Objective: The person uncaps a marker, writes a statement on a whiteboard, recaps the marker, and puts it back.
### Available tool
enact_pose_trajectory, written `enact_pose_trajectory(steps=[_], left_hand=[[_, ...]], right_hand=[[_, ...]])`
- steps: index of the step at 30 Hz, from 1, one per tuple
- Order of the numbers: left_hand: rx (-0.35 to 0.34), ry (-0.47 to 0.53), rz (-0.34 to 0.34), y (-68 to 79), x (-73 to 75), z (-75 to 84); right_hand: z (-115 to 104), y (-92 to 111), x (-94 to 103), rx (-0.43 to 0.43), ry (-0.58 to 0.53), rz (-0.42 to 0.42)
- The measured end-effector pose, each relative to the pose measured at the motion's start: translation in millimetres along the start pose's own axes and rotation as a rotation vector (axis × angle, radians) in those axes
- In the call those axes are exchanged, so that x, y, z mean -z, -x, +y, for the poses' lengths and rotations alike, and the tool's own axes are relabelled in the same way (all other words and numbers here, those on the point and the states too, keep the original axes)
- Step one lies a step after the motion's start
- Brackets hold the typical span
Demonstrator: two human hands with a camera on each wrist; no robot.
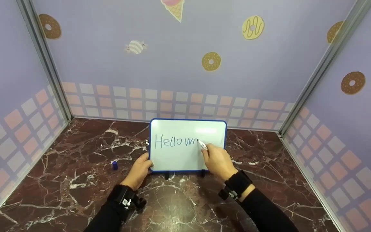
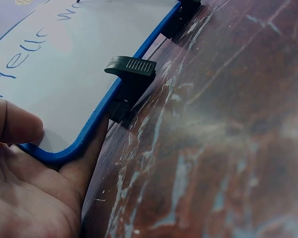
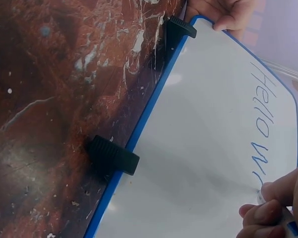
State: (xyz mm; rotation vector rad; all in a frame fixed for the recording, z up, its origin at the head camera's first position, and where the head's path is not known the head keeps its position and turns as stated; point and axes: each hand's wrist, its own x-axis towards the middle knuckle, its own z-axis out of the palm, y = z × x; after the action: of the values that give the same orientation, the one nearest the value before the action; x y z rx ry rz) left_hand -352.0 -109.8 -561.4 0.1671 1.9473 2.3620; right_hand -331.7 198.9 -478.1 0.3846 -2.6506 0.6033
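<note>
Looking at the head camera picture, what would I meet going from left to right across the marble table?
Blue pen cap → left hand → whiteboard → marker → right hand.

A: Whiteboard [image 1: 185, 154], small, blue-framed with rounded corners, stands tilted back on two black clip feet on the marble top, near the back wall.
B: Its surface?
A: "Hello wo" in blue ink along the upper half.
B: The marker [image 1: 202, 145]?
A: White barrel, tip touching the board just after the "o".
</note>
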Motion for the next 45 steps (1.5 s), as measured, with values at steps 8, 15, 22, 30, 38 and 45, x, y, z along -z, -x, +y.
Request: enact_pose_trajectory(steps=[8, 15, 22, 30, 38, 45], left_hand=[[-0.007, 0.008, 0.009, 0.1, -0.7, 1.0], [0.002, 0.014, -0.001, -0.6, -0.2, 0.5], [-0.005, 0.011, -0.001, -0.4, -0.8, 1.2], [-0.006, 0.004, -0.004, 0.4, -1.3, 0.4], [-0.009, 0.009, -0.004, 0.6, -0.9, 0.7], [-0.016, 0.012, 0.009, 0.9, -1.5, 1.7]], right_hand=[[1, 2, 0.3, -0.024, -0.015, -0.015], [1, 4, -1.7, -0.021, -0.006, -0.009], [1, 6, -4.3, -0.022, -0.006, -0.023], [0, 8, -4.8, -0.005, -0.008, -0.032], [-1, 9, -9.4, 0.011, -0.016, -0.039], [-5, 9, -10.6, 0.01, -0.012, -0.044]])
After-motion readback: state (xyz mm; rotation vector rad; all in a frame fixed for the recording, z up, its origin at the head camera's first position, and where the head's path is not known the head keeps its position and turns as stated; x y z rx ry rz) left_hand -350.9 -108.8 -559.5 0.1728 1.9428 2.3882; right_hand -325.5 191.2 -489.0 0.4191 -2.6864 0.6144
